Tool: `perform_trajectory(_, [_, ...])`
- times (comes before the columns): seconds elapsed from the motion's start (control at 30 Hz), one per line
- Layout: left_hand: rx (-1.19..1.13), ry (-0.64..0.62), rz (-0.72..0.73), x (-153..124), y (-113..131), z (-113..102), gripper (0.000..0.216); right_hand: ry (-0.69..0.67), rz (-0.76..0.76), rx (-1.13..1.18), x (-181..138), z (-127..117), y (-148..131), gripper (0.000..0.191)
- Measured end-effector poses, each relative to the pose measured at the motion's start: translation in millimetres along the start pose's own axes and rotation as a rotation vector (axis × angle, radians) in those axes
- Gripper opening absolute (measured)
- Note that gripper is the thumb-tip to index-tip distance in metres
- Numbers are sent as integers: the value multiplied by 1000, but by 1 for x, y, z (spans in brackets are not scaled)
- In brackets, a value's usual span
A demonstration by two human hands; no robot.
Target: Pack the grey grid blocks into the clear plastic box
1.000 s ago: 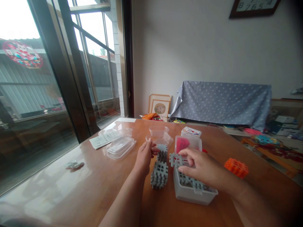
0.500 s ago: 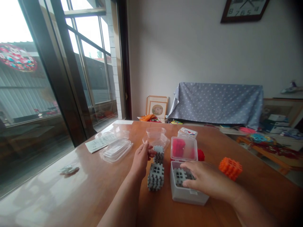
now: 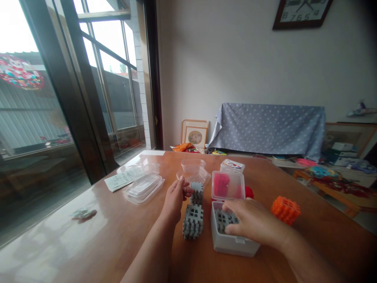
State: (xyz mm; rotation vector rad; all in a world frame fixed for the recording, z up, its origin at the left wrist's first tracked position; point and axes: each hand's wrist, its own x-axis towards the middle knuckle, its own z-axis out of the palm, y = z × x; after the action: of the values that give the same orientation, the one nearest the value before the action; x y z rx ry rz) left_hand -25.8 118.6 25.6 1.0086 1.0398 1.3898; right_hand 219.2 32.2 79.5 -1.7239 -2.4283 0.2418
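My left hand (image 3: 176, 196) is beside the rear stack of grey interlocking plastic blocks (image 3: 196, 193), thumb raised apart and fingers loosely bent. Its fingertips reach the stack's left side without wrapping round it. A second grey stack (image 3: 193, 222) stands just in front. To the right is a white plastic box (image 3: 234, 245) with its clear lid (image 3: 228, 185) swung back. My right hand (image 3: 250, 218) reaches into this box, thumb at the front and fingers at the back of the grey blocks (image 3: 223, 220) inside. Part of those blocks is hidden under the hand.
Red blocks (image 3: 249, 192) show behind the lid, and an orange block stack (image 3: 285, 210) sits at the right. Clear containers (image 3: 145, 188), paper sheets (image 3: 121, 181) and a small crumpled bag (image 3: 84, 213) lie on the left. A lidded box (image 3: 232, 165) stands farther back.
The view has shifted very slightly. My right hand has moved a little over the blocks in the box; my left hand keeps its place by the rear stack.
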Motion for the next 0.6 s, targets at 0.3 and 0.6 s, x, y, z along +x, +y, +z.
perform_trajectory(0.3, [7,-2,10,-1,0,0,58,-7,3,-22,3,-1,1,38])
perform_trajectory(0.6, [11,1,13,0,-1,-1,59,-21,-32,7,0,-1,3,36])
